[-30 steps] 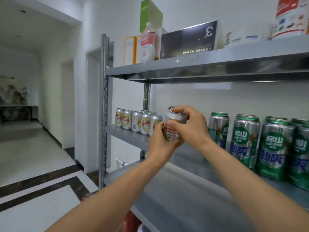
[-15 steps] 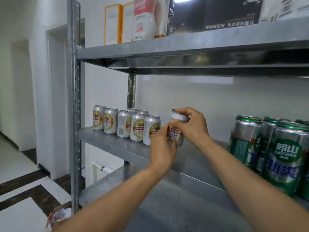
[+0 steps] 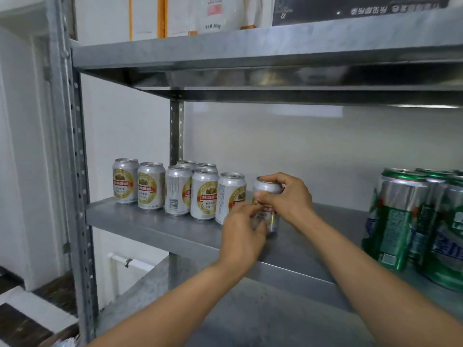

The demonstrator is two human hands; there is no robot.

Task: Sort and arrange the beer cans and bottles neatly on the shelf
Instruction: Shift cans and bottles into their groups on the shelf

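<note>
A small silver can with a red and gold label (image 3: 268, 188) stands on the grey metal shelf (image 3: 150, 226), just right of a row of several matching silver cans (image 3: 204, 197). My right hand (image 3: 288, 196) grips its top and upper side. My left hand (image 3: 244, 231) holds its lower front with curled fingers and hides most of the label. Tall green and silver cans (image 3: 398, 219) stand grouped at the right end of the same shelf.
An upper shelf (image 3: 250, 46) carries boxes and a white bottle (image 3: 220, 13). A lower shelf (image 3: 250, 316) lies under my arms. The perforated steel upright (image 3: 75, 171) frames the left side, with a white wall and dark-striped floor beyond.
Both hands have carried the silver can down and left onto the shelf beside the row of matching cans. The camera has moved closer to the shelf.
</note>
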